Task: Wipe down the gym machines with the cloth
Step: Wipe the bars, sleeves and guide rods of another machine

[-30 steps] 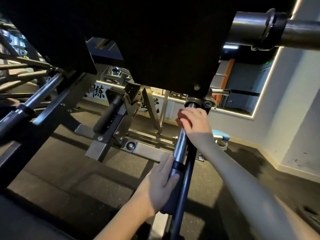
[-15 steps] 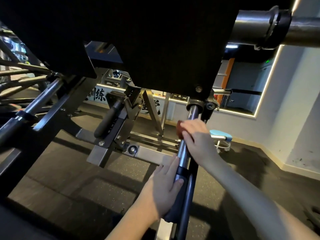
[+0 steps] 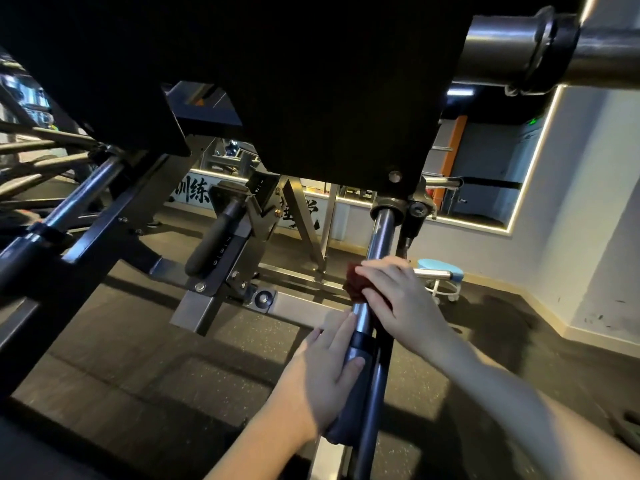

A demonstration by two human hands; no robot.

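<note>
Under the black footplate (image 3: 311, 81) of a leg-press machine, looking down along its rails. Far left: a chrome guide rail (image 3: 83, 195) ran up at a slant, with a dark collar (image 3: 20, 251) on its lower end. Beside it, toward centre, a black lever handle (image 3: 214, 237) stood tilted against a steel bracket marked with small numbers (image 3: 258, 188). A flat steel base beam (image 3: 298, 306) crossed behind, on the dark speckled rubber floor (image 3: 138, 341).

Centre-right: a second chrome rod (image 3: 381, 237) rose to a socket at the footplate's lower edge. The left grip (image 3: 318, 375) lay open along the left side of this rod's dark sleeve (image 3: 360, 341), fingers straight and pointing up the rod, thumb resting across the sleeve's front. It held nothing.

Just above the sleeve, the cloth (image 3: 355, 285), dark red and bunched, was pressed against the bare chrome. The right grip (image 3: 398, 299) was closed over it, fingers curled across the top so that only the cloth's left edge showed. How far the cloth wrapped round the back of the rod could not be told. The two grips were near each other but not touching.

Right of the rod: a light blue stool (image 3: 440, 271) on a white base stood on the floor by the grey wall (image 3: 588, 202). A lit strip (image 3: 530, 161) framed a mirror or opening in that wall. Top right: a thick steel weight horn (image 3: 519, 46) with a raised collar jutted out sideways.
</note>
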